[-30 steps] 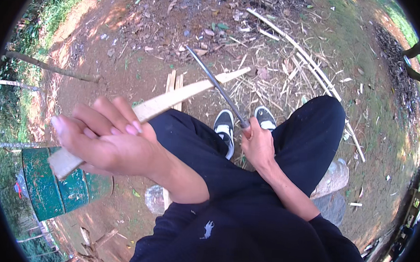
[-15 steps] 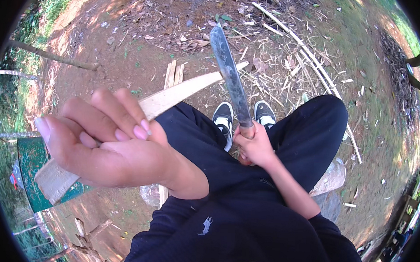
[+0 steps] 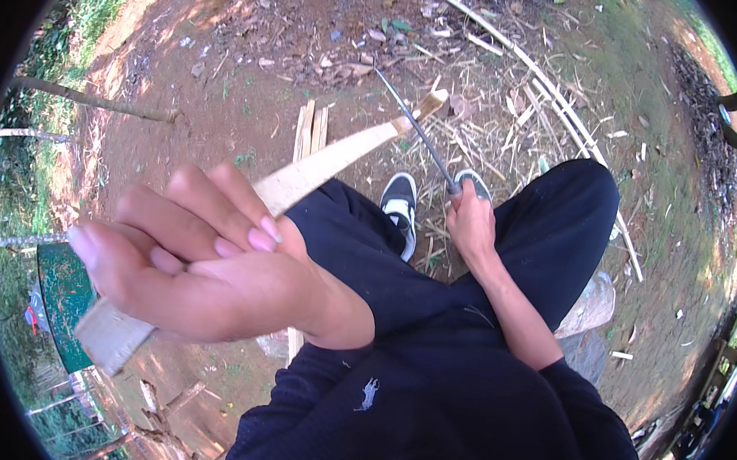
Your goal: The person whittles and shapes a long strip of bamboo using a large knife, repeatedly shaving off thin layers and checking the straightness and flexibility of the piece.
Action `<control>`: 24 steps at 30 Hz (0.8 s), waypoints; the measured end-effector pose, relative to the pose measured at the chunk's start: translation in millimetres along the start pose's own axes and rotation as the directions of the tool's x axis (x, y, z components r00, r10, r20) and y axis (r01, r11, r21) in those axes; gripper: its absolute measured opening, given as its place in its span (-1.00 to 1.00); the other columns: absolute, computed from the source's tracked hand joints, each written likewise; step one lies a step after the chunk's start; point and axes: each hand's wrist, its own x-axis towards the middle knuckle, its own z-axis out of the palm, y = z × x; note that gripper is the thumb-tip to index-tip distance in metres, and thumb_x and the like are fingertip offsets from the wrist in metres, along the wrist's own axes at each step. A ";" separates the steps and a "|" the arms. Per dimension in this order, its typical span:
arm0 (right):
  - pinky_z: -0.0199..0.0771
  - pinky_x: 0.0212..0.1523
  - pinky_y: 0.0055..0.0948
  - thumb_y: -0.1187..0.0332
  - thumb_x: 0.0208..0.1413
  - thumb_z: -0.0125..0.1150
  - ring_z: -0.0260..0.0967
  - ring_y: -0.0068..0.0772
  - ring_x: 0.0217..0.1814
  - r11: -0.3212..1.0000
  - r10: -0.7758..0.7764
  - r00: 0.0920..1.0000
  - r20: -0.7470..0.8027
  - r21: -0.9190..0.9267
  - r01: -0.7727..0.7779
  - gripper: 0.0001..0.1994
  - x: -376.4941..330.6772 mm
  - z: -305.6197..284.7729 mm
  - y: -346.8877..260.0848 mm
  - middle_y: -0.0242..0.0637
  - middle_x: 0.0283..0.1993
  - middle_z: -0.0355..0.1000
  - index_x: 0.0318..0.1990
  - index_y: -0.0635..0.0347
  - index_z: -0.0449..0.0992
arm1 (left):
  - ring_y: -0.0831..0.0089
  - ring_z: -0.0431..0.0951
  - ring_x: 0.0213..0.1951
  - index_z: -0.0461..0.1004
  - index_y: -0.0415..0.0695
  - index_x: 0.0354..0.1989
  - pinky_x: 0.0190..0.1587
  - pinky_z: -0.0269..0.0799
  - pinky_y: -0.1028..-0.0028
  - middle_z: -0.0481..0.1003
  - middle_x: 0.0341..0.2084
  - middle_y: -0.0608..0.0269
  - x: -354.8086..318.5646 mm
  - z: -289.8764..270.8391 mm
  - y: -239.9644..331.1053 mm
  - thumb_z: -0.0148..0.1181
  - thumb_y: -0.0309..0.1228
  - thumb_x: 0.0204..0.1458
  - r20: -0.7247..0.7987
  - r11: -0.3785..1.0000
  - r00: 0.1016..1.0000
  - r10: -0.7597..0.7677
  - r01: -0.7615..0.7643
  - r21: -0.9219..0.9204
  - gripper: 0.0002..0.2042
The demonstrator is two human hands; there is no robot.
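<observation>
My left hand (image 3: 208, 263) is raised at the left, its fingers curled round a flat, pale strip of wood (image 3: 330, 163). The strip slants from its blunt end below my thumb up to a narrowed, browner tip beyond my left knee. In my right hand (image 3: 474, 227), held between my knees, is a machete (image 3: 427, 141) gripped by its handle. The blade points up and to the left, turned nearly edge-on, and crosses the strip close to its tip. Whether the blade touches the wood I cannot tell. My fingers hide the strip's middle.
Shavings (image 3: 481, 140) litter the ground past my shoes (image 3: 400, 207). Long split strips (image 3: 551, 85) curve along the right. More wood pieces (image 3: 309, 135) lie beyond my left leg. A green panel (image 3: 63, 306) stands at the left, and a pale block (image 3: 589, 306) beside my right thigh.
My right hand has moved forward and slightly right. The machete has turned from showing its broad side to nearly edge-on. My left hand and the strip have shifted slightly right.
</observation>
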 end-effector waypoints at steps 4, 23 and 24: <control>0.46 -0.36 0.12 0.42 0.17 0.13 0.50 0.27 -0.39 0.998 -0.020 0.996 0.083 0.056 0.015 -0.82 -18.0 -10.5 -22.4 0.13 -0.50 0.49 -0.15 0.27 0.32 | 0.64 -0.14 -0.82 -0.10 0.05 -0.67 -0.82 -0.23 0.61 -0.09 -0.80 0.44 -0.2 1.3 1.0 -0.16 -0.29 0.29 -0.089 0.998 0.996 -0.011 0.017 0.060 -0.57; 0.52 -0.33 0.01 0.53 0.01 0.18 0.54 0.16 -0.36 0.951 -0.093 0.995 -0.025 0.294 0.097 -0.79 -11.8 25.6 3.5 0.04 -0.45 0.52 -0.18 0.26 0.38 | 0.65 -0.14 -0.82 -0.04 0.05 -0.66 -0.80 -0.24 0.59 -0.07 -0.81 0.44 2.2 5.4 -2.9 -0.10 -0.28 0.31 -0.146 1.000 0.989 -0.022 0.025 0.012 -0.56; 0.52 -0.34 0.01 0.53 0.01 0.19 0.54 0.15 -0.36 0.941 -0.184 0.979 -0.088 0.272 0.201 -0.79 -11.6 26.8 4.5 0.03 -0.44 0.53 -0.18 0.26 0.37 | 0.65 -0.15 -0.82 -0.04 0.05 -0.66 -0.80 -0.23 0.59 -0.07 -0.81 0.44 1.8 4.6 -2.9 -0.10 -0.28 0.31 -0.127 1.000 0.991 -0.029 0.029 -0.002 -0.56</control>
